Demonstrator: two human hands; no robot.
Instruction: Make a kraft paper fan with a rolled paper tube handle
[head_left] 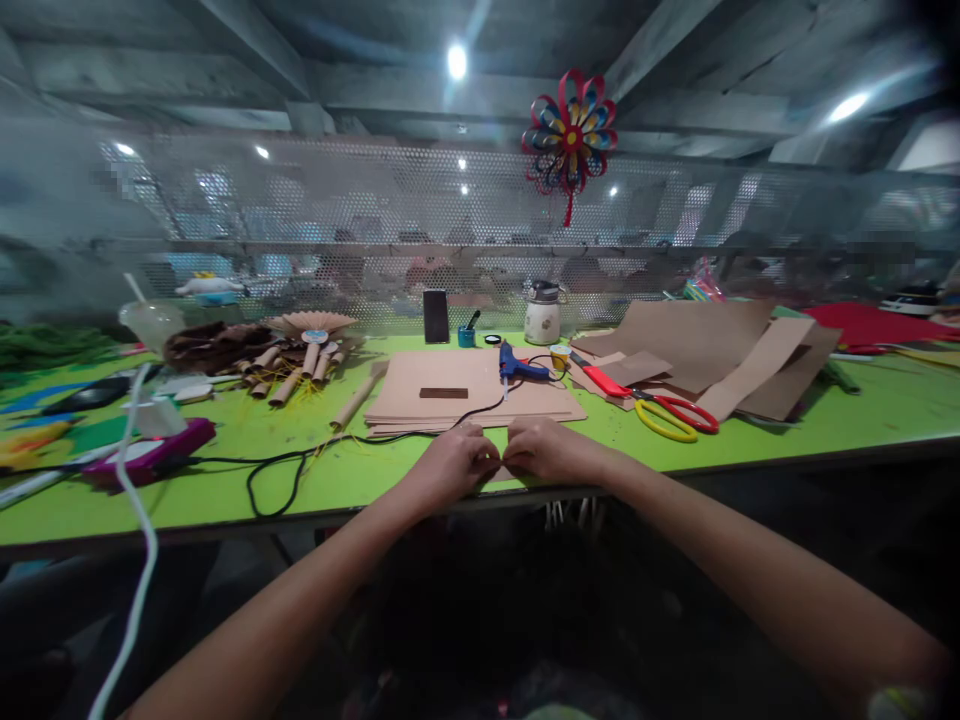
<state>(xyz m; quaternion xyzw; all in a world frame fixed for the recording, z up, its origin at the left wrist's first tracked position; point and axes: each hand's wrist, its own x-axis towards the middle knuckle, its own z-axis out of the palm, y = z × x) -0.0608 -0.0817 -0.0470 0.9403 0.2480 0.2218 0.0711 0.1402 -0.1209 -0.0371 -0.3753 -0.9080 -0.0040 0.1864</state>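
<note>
At the table's front edge, my left hand (456, 464) and my right hand (553, 450) meet almost fingertip to fingertip. Both are closed in a pinch on a small piece of brown paper (501, 474), mostly hidden by the fingers. Just beyond them lies a stack of brown cardboard sheets (401, 402), with a dark brown strip (443, 393) on top. A blue glue gun (521, 366) rests at the stack's right side, its black cord trailing left past my left hand.
Scissors (666, 416) with red and yellow handles and a red-handled cutter (602, 379) lie right, near large brown paper sheets (679, 345). Rolled paper tubes (289, 385) and a purple power strip (150, 452) are left. A phone (435, 316) and a white jug (542, 318) stand behind.
</note>
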